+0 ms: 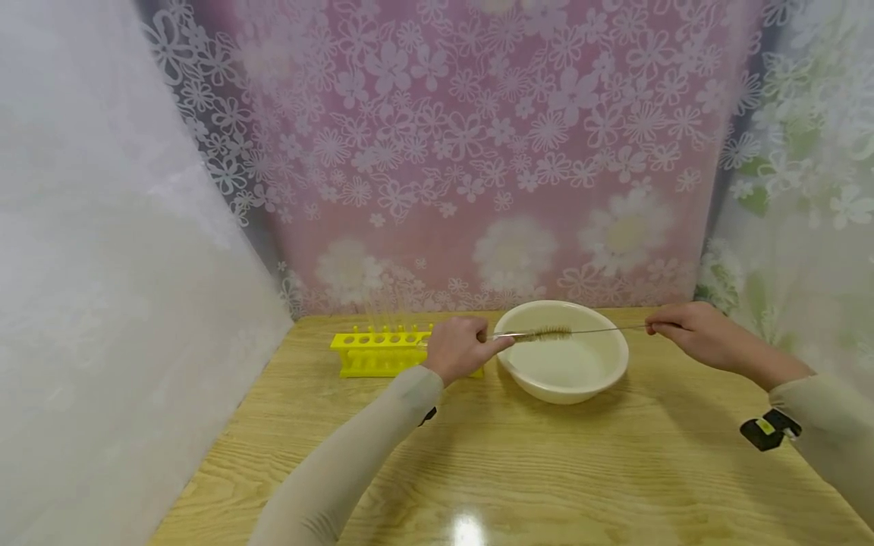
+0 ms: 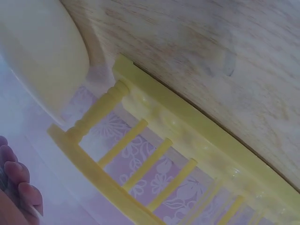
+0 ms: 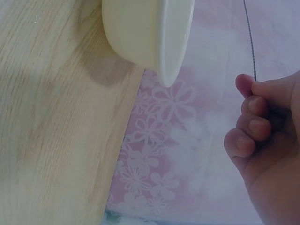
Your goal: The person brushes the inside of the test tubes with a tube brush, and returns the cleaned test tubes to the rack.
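Beside the bowl [image 1: 564, 393], the outstretched left hand [image 1: 460, 347] grips a tube [image 1: 522, 336], the right hand [image 1: 696, 331] a brush [image 1: 556, 333].

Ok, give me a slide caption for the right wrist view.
A right hand pinches a twisted wire near a cream basin on a wooden table.

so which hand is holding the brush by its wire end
The right hand, out past the bowl, pinches the brush by its thin wire handle; the left hand instead grips the glass tube near the bristles.
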Demonstrator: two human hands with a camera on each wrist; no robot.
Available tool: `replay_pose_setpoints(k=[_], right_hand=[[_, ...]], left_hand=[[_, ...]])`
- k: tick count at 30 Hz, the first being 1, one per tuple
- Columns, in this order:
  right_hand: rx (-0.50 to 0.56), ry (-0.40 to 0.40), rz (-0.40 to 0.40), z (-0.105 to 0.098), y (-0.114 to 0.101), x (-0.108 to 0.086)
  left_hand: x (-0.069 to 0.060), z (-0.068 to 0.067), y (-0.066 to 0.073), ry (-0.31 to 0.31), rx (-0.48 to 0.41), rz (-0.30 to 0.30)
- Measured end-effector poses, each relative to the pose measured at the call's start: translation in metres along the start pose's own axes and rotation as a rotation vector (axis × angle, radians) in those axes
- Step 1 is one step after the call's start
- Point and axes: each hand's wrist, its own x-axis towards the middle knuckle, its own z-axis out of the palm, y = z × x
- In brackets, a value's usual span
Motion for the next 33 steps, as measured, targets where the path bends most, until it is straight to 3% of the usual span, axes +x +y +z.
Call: replay_pose_setpoints(k=[10,16,22,30,33], right_hand=[[-0.041,0.004,-0.020,0.003,-0.007,0.007],[0.019,-0.018,-0.025,0.004,-0.011,0.008],[0.065,-0.089,-0.049,0.017,-0.036,0.018],[0.119,-0.114,-0.145,0.041,-0.073,0.041],[0.119,-0.108,-0.159,0.045,-0.077,0.045]], left_hand=[[-0.001,0.002,-0.004,-0.005,0.017,-0.024],[0.000,0.002,0.000,0.004,0.036,-0.024],[0.003,0.002,0.016,-0.007,0.049,0.061],[0.010,0.003,0.032,0.002,0.110,0.080],[0.010,0.004,0.031,-0.001,0.088,0.048]])
